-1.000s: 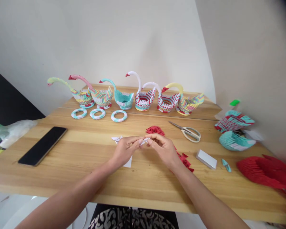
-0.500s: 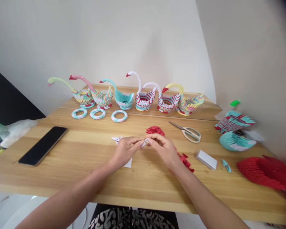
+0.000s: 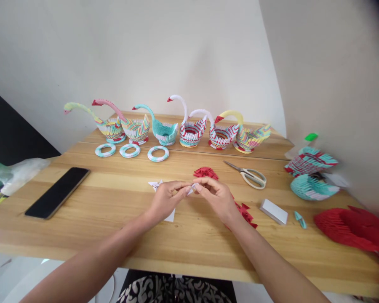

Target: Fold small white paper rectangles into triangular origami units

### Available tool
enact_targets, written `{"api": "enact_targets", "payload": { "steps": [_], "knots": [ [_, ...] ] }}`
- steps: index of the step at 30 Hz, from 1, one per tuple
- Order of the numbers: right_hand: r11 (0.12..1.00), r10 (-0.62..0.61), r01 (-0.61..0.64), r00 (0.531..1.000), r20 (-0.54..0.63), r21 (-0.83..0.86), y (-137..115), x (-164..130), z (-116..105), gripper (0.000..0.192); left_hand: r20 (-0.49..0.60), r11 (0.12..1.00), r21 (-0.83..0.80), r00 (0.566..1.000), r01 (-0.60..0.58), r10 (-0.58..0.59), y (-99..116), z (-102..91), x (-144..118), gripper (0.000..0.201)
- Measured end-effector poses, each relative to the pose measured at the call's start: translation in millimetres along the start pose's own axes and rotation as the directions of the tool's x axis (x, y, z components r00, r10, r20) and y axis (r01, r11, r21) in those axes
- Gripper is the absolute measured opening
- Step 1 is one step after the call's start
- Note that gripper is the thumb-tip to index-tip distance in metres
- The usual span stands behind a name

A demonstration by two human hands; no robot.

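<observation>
A small folded piece of white paper is pinched between my two hands above the middle of the table. My left hand grips its left side with thumb and fingers, and my right hand grips its right side. Part of the paper is hidden by my fingertips. Below my left hand lies a white paper sheet, partly covered. Folded white pieces lie just beyond that hand. Red folded paper pieces are heaped beyond my right hand, and more red pieces lie beside its wrist.
Several paper swans line the back of the wooden table, with paper rings before them. Scissors, a white box, a teal paper bowl shape and a red paper body are at right. A phone lies left.
Both hands stay in nearly the same place, still pinching the white paper. The paper and the right thumb have shifted very slightly.
</observation>
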State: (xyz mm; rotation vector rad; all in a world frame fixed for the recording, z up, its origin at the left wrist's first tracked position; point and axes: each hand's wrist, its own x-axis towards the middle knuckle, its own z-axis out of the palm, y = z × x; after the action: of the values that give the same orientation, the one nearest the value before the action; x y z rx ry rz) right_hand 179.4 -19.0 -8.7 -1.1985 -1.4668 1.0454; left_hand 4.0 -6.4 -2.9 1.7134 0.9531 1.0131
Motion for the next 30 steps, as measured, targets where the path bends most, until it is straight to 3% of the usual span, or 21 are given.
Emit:
{"api": "enact_targets", "payload": {
  "steps": [12, 17, 24, 30],
  "knots": [
    [1.000, -0.026, 0.026, 1.000, 0.003, -0.017, -1.7, -0.1, 0.2, 0.019, -0.045, 0.985, 0.122, 0.991, -0.123, 0.129, 2.1, 0.7, 1.1, 0.016],
    [0.999, -0.023, 0.023, 1.000, 0.001, -0.030, -2.2, 0.1, 0.4, 0.018, -0.090, 0.990, 0.103, 0.991, -0.092, 0.102, 1.3, 1.7, 0.2, 0.012],
    [0.999, -0.034, 0.034, 0.999, 0.006, -0.012, -0.4, 0.7, 0.5, 0.016, -0.047, 0.986, 0.079, 0.987, -0.150, 0.154, 4.1, 0.1, 1.3, 0.016],
    [0.999, -0.043, 0.043, 0.999, 0.015, -0.020, 1.3, 1.0, -0.2, 0.015, -0.022, 0.990, 0.054, 0.991, -0.127, 0.129, 4.9, -0.9, 1.2, 0.014]
  ]
}}
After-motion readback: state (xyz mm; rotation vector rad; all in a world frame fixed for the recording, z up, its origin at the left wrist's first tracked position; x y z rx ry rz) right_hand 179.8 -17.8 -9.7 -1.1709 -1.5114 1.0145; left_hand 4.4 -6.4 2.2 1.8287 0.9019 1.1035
